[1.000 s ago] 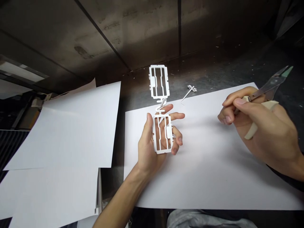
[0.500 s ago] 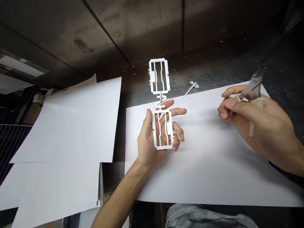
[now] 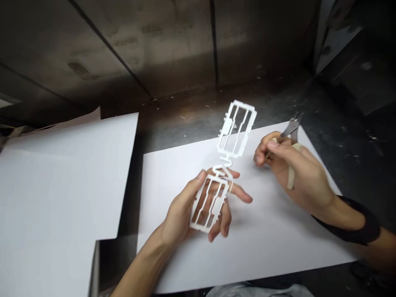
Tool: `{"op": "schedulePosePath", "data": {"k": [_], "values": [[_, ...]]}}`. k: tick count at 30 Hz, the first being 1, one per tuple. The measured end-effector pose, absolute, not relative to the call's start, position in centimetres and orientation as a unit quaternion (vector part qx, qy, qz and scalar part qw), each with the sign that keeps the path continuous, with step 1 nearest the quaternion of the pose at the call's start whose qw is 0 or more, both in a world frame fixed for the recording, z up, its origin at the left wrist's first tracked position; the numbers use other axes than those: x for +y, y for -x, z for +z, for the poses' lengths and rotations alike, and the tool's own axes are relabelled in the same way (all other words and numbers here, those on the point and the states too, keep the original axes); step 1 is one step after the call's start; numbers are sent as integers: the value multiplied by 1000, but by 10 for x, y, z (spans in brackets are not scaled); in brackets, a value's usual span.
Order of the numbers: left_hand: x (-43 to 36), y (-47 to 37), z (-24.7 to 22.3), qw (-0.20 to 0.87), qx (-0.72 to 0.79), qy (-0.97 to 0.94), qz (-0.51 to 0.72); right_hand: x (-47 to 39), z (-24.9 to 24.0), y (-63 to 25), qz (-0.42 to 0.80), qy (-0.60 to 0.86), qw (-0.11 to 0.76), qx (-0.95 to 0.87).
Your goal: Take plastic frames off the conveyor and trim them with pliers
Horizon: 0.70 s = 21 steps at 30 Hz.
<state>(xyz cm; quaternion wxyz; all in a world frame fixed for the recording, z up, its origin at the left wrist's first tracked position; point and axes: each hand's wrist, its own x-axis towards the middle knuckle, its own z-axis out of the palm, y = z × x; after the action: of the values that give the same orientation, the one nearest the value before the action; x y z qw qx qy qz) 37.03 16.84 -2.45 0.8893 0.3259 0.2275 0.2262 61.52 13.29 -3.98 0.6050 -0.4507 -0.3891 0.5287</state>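
Note:
Two white plastic frames, joined by a curved runner, tilt to the right above the paper. The lower frame (image 3: 208,203) rests against my left hand (image 3: 198,206), its thumb along the left edge and its fingers behind and beside it. The upper frame (image 3: 237,128) sticks out beyond my fingers. My right hand (image 3: 297,173) is wrapped round small nippers (image 3: 291,128) with pale handles, their metal jaws pointing up and away. Both hands are over a large white sheet (image 3: 262,247).
More white sheets (image 3: 68,177) lie at the left, overlapping. Behind the work area is a stained metal wall (image 3: 173,45). Small white scraps are scattered on the dark table (image 3: 192,119). Grey cloth (image 3: 260,290) shows at the bottom edge.
The view has shifted. The joined frames have tilted to the right, and my right hand with the nippers is nearer to them. The small white piece behind the frames no longer shows separately.

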Motion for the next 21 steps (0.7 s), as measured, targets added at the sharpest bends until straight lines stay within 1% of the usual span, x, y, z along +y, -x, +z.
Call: {"op": "schedulePosePath", "data": {"k": [2, 4, 9, 17, 19, 21], "values": [[167, -370, -28, 904, 201, -325, 191, 134, -39, -616, 530, 438, 608, -396], [166, -369, -29, 910, 186, -323, 181, 134, -38, -617, 533, 435, 611, -391], [167, -367, -30, 916, 164, -322, 174, 136, -39, -619, 529, 441, 609, -393], [167, -366, -31, 906, 176, -340, 177, 134, -40, -618, 529, 449, 591, -412], [167, -368, -31, 899, 188, -347, 191, 137, -41, -618, 542, 446, 587, -403], [167, -371, -29, 872, 227, -363, 239, 140, -42, -619, 586, 434, 577, -368]]}}
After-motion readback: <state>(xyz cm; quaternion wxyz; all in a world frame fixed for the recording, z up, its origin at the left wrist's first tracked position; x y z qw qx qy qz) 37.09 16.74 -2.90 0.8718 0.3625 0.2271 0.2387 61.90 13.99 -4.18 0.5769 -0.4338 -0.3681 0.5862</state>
